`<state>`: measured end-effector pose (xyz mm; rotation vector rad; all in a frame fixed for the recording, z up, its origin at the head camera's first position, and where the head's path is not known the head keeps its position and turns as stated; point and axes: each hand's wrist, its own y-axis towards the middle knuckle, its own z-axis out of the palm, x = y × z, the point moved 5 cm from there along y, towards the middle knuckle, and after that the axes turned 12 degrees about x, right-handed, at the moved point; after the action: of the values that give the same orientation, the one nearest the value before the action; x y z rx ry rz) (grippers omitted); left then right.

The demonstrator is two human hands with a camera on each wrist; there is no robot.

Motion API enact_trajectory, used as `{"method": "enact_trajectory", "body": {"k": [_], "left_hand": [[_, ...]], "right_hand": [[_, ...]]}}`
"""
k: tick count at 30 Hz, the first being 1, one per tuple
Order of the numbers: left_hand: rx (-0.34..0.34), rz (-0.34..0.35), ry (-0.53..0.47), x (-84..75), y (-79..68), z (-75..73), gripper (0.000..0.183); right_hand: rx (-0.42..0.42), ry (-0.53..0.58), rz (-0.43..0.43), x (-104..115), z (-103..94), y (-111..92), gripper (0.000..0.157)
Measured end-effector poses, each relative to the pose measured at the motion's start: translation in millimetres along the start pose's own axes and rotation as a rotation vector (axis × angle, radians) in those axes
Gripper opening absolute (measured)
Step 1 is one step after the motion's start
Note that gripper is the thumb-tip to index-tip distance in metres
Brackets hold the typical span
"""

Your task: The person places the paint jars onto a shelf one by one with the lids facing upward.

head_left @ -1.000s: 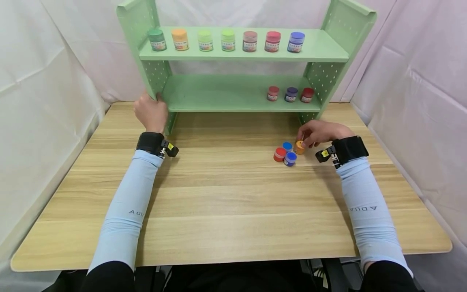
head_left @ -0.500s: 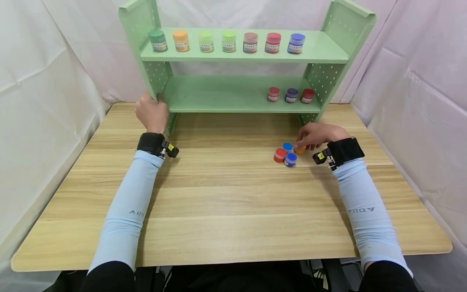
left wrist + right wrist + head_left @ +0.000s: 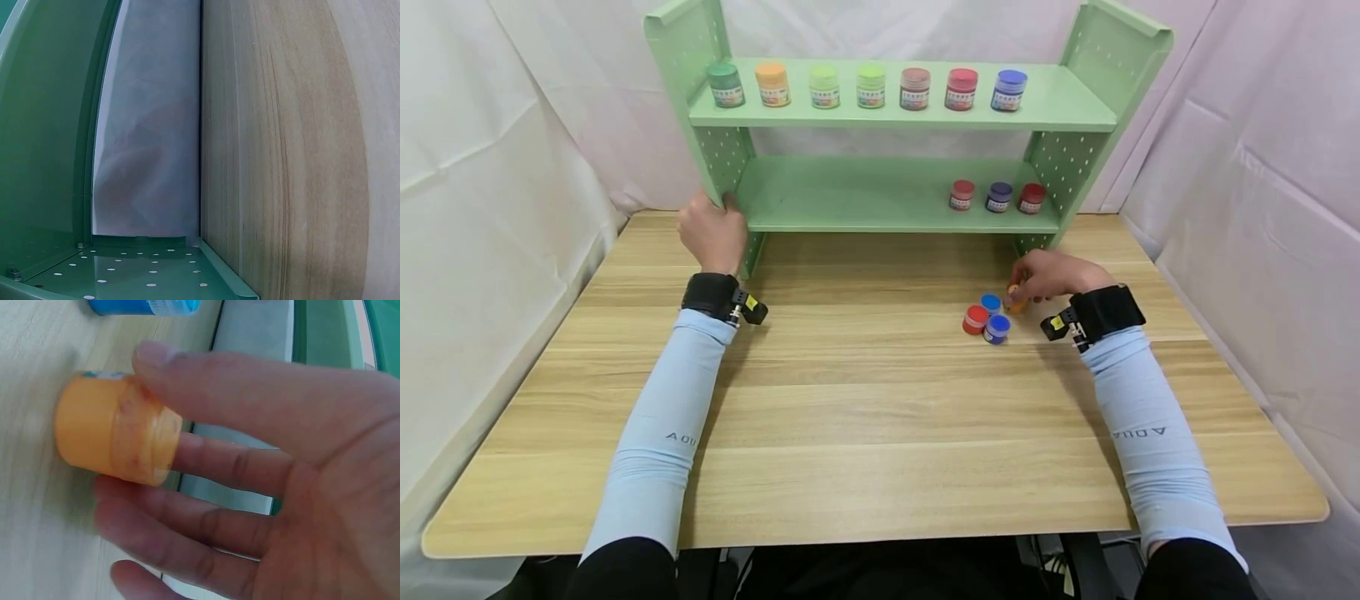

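Note:
In the head view my left hand (image 3: 713, 235) grips the lower left side panel of the green shelf rack (image 3: 895, 232), thumb on the panel's inner face. The left wrist view shows the rack's perforated side panel (image 3: 150, 275) but not the hand. On the right, my right hand (image 3: 1051, 275) pinches a small orange paint jar (image 3: 103, 428) between thumb and fingers, close over the table. Left of that jar stand a red-lidded jar (image 3: 975, 319) and two blue-lidded jars, one nearer (image 3: 997, 328) and one farther (image 3: 991, 303).
Several coloured jars line the upper shelf, from a dark green jar (image 3: 726, 86) to a blue jar (image 3: 1008, 90). Three smaller jars, among them a purple jar (image 3: 998, 197), stand at the lower shelf's right end. White curtains (image 3: 1270, 167) surround the wooden table (image 3: 880, 433).
My right hand has shifted slightly left and its fingers have closed around the orange jar, covering more of it. The left hand keeps its place on the rack.

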<state>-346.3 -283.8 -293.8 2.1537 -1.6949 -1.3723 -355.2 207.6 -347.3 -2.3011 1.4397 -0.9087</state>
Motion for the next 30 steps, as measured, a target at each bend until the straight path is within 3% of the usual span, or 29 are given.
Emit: {"method": "enact_trajectory", "body": {"k": [18, 23, 30], "left_hand": [[0.000, -0.011, 0.007, 0.9, 1.7, 2.4, 0.023], [-0.001, -0.013, 0.006, 0.3, 1.2, 1.7, 0.024], [-0.018, -0.003, 0.013, 0.6, 1.3, 1.5, 0.020]], "right_hand": [[-0.160, -0.092, -0.173, -1.5, -5.1, 5.5, 0.028], [-0.148, -0.039, -0.161, -6.5, -4.9, 4.2, 0.031], [-0.145, 0.013, -0.075, -7.4, -3.8, 3.8, 0.034]]}}
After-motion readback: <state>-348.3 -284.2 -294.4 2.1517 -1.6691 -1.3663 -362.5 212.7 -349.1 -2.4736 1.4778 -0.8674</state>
